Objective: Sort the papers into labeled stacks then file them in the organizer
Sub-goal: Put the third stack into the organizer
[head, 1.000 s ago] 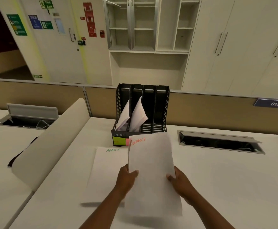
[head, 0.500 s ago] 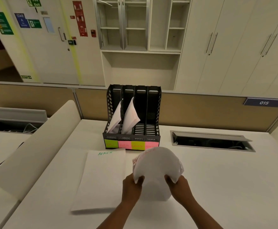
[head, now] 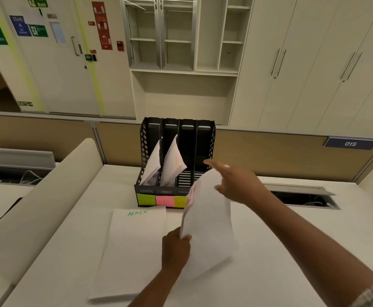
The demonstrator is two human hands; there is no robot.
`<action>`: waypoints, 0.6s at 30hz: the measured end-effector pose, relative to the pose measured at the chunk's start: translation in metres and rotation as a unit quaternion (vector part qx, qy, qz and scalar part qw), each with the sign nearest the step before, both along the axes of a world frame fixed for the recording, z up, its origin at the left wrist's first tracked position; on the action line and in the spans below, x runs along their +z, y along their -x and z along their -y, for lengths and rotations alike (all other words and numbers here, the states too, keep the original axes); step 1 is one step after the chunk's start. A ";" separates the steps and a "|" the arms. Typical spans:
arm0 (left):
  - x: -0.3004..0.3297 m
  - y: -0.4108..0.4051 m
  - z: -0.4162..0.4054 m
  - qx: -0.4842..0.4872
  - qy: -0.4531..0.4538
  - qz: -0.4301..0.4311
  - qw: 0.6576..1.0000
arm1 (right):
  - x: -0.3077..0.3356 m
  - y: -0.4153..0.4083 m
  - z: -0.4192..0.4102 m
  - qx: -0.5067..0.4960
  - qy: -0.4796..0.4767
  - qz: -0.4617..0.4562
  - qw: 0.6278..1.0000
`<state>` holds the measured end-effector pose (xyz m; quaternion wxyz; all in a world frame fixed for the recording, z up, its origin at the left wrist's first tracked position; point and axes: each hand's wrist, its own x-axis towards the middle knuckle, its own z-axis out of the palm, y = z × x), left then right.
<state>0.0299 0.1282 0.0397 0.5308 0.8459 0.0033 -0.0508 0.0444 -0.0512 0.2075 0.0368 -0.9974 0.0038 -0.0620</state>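
Note:
A black four-slot organizer (head: 205,138) stands at the desk's far middle, with green, pink and yellow sticky labels (head: 156,200) on its front. Its two left slots hold leaning papers (head: 172,161). I hold a curled stack of white papers (head: 207,220) upright in front of the organizer's right half. My left hand (head: 175,249) pinches the stack's lower left edge. My right hand (head: 236,182) rests on its top right, index finger stretched toward the right slots. A flat stack headed "ADMIN" (head: 132,247) lies on the desk to the left.
The white desk (head: 291,251) has an open cable tray (head: 302,197) at the right rear and a curved divider (head: 41,202) along its left side. A tan partition (head: 269,151) runs behind the organizer. Cabinets stand beyond.
The curled stack has risen and tilted toward the organizer. My right hand has slid from the stack's lower edge up to its top, finger extended. My left hand stays on the lower edge.

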 end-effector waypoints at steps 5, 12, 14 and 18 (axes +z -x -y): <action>0.004 -0.009 0.006 0.018 -0.052 0.135 0.989 | 0.043 -0.045 -0.015 0.071 0.079 -0.178 0.978; 0.024 -0.045 0.011 -0.022 0.031 0.231 0.972 | 0.089 -0.106 -0.006 0.118 0.097 -0.092 0.984; 0.026 -0.063 0.014 -0.036 0.055 0.217 0.974 | 0.107 -0.119 -0.001 0.122 0.104 -0.044 0.986; 0.025 -0.103 0.021 -0.096 0.096 0.125 0.983 | 0.129 -0.144 0.006 0.129 0.086 -0.013 0.988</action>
